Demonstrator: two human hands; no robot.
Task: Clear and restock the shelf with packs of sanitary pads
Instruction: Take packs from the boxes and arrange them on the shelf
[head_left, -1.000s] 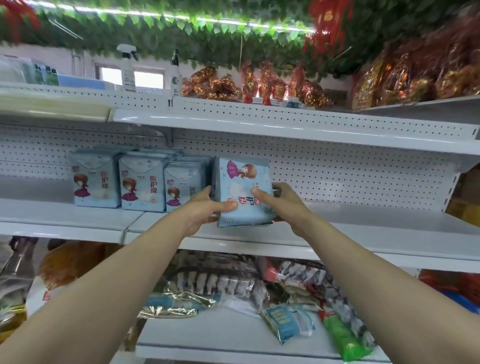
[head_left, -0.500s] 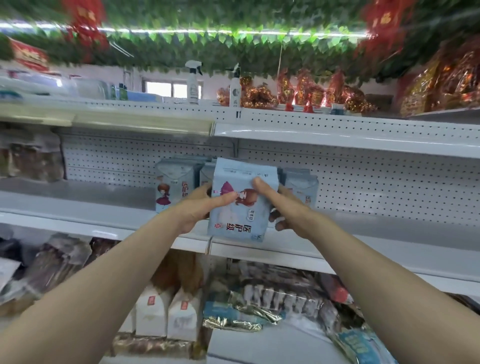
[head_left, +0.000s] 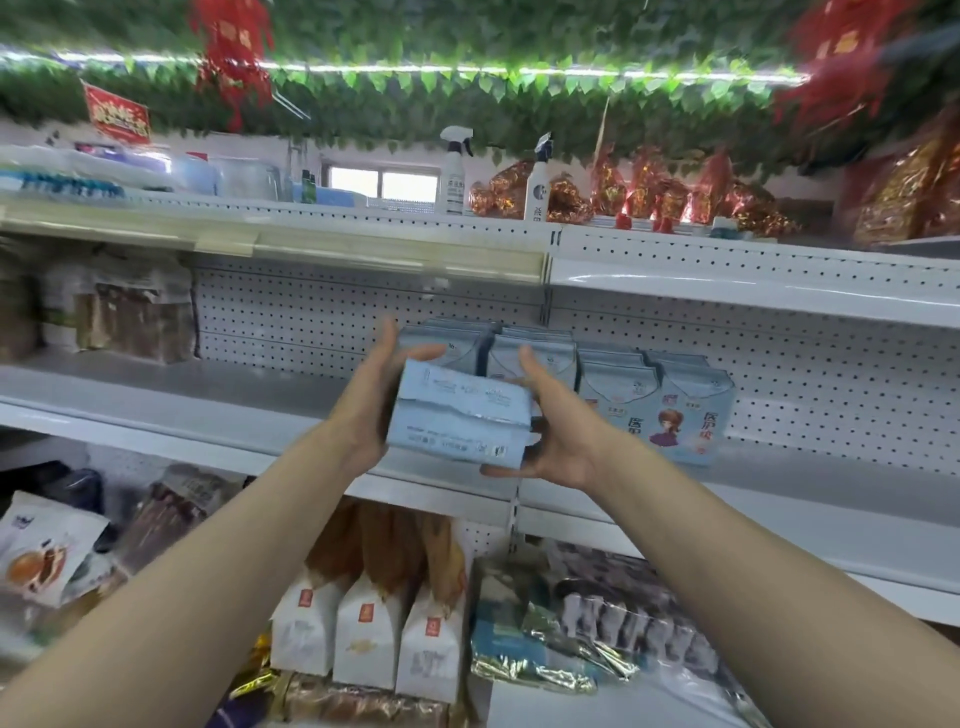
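We hold one pack (head_left: 460, 415), left hand (head_left: 371, 410) and right hand (head_left: 563, 441) each clasping an end, seam side toward us, just off the front edge of the shelf (head_left: 171, 395); probably to turn it facing like the standing packs (head_left: 675, 410).

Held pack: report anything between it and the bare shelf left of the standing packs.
Nothing visible does. Left hand and right hand hold the pack in front of the standing packs; the shelf to their left is bare.

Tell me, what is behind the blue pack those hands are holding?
More light-blue packs stand in a row on the white shelf. The held pack, left hand and right hand cover the fronts of those directly behind.
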